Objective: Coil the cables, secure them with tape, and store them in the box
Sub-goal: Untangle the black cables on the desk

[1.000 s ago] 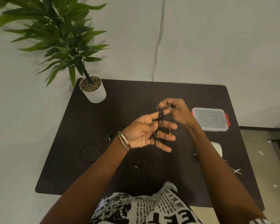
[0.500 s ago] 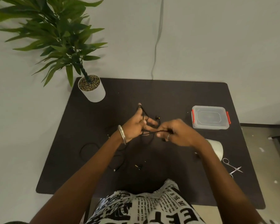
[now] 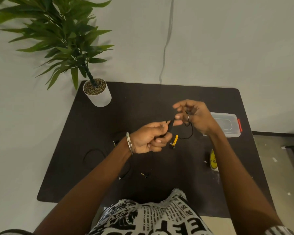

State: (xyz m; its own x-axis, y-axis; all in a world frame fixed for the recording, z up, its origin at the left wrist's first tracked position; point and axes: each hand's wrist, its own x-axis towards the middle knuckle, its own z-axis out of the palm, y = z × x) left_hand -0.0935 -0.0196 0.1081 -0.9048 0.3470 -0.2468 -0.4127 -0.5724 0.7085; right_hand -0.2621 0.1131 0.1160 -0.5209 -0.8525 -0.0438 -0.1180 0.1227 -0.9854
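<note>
Gripping a bundle of thin black cable (image 3: 170,126), the left hand (image 3: 148,139) has its fingers curled round the loops above the dark table (image 3: 143,102). The right hand (image 3: 194,116) pinches the free run of the same cable, which sags in a loose arc down to a yellow plug (image 3: 175,140) dangling just beside the left fingers. That slack looks like the main risk: if the right hand lets tension drop, the thin loops could spring apart or tangle, and the swinging plug might snag a turn. A 2nd cable (image 3: 95,156) lies uncoiled on the table to the left. The tape roll (image 3: 213,160) sits near the right forearm, and the clear box (image 3: 227,122), lid on, waits partly hidden behind the right wrist.
</note>
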